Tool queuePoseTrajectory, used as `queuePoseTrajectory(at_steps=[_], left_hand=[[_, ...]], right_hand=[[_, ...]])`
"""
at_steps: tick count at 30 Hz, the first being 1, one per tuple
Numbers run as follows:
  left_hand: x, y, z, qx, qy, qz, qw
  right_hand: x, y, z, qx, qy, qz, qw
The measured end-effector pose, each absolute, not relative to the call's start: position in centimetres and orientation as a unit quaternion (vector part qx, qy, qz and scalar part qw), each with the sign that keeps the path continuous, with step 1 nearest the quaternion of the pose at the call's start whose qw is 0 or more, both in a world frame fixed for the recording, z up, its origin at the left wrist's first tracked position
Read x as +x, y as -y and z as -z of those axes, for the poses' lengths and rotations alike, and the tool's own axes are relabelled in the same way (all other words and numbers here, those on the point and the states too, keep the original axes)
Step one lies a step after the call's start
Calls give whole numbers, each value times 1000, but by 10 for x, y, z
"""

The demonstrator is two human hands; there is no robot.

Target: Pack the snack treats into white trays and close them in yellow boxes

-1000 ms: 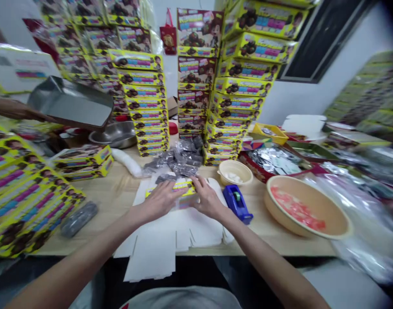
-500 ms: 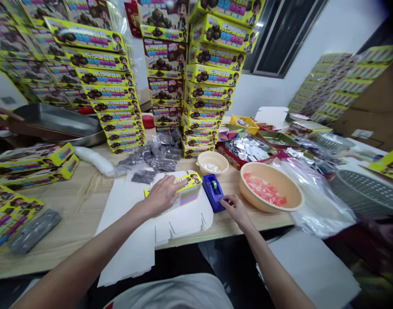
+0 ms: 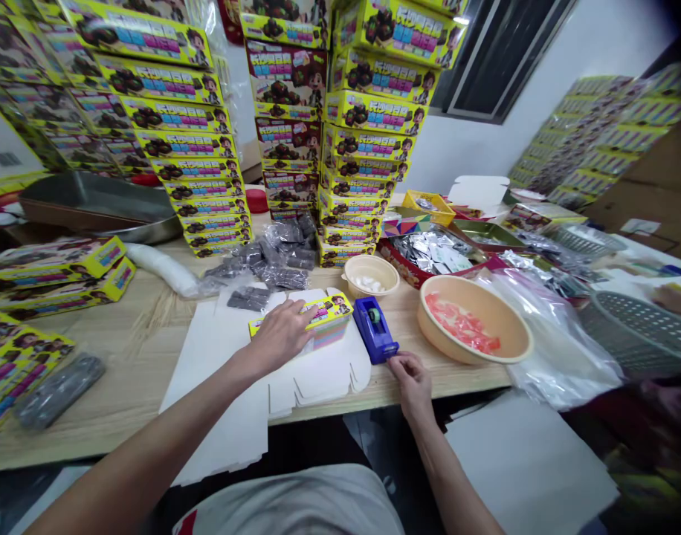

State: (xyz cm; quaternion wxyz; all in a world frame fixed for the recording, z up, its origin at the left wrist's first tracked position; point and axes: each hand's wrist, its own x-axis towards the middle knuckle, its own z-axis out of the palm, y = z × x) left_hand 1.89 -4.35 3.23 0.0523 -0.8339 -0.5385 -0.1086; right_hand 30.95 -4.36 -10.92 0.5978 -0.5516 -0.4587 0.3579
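My left hand (image 3: 283,336) lies over a small yellow printed box (image 3: 334,306), its fingers curled across the top and holding it down. Striped pastel colours show on the box's near side. Under it are flat white cardboard sheets (image 3: 218,371) with cut flaps. To the right stands a blue tape dispenser (image 3: 374,336) with a greenish roll. At its near, cutter end my right hand (image 3: 412,383) has thumb and forefinger pinched together on the tape's end, which hardly shows. Grey wrapped packets (image 3: 285,256) lie beyond the box.
A cream bowl (image 3: 393,273) of white pieces and a larger peach basin (image 3: 522,349) of red-wrapped pieces flank the dispenser. Tall stacks of yellow boxes (image 3: 368,148) rise behind. Clear plastic bags (image 3: 563,357) and a grey basket (image 3: 624,312) are right. Another person's hand (image 3: 678,297) shows at far right.
My right hand has shifted slightly down towards me at the dispenser's cutter end, fingers still pinched. My left hand stays on the box. The view has tilted a little.
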Motion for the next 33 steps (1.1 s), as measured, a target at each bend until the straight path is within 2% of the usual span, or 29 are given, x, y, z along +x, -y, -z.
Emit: queuePoseTrajectory(at_steps=[4, 7, 10, 13, 18, 27, 29, 31, 33], left_hand=[[22, 46, -32, -830, 545, 102, 64], [27, 52, -31, -829, 546, 96, 77], [33, 60, -30, -825, 548, 98, 93], [37, 67, -30, -825, 547, 99, 102], [37, 67, -34, -825, 550, 98, 77], [43, 38, -33, -782, 614, 65, 84], [41, 34, -34, -782, 615, 58, 78], [38, 34, -35, -784, 613, 55, 76], [36, 37, -37, -801, 589, 67, 87]], right_hand=[[300, 51, 105, -535, 418, -358, 641], [267, 60, 74, -491, 378, -434, 654], [218, 64, 37, -445, 368, -538, 614], [179, 61, 19, -427, 384, -571, 586], [167, 51, 28, -434, 416, -566, 564], [182, 47, 22, -376, 269, -760, 456], [206, 47, 25, -422, 321, -698, 482], [241, 43, 33, -495, 429, -531, 537], [278, 33, 42, -557, 529, -336, 545]])
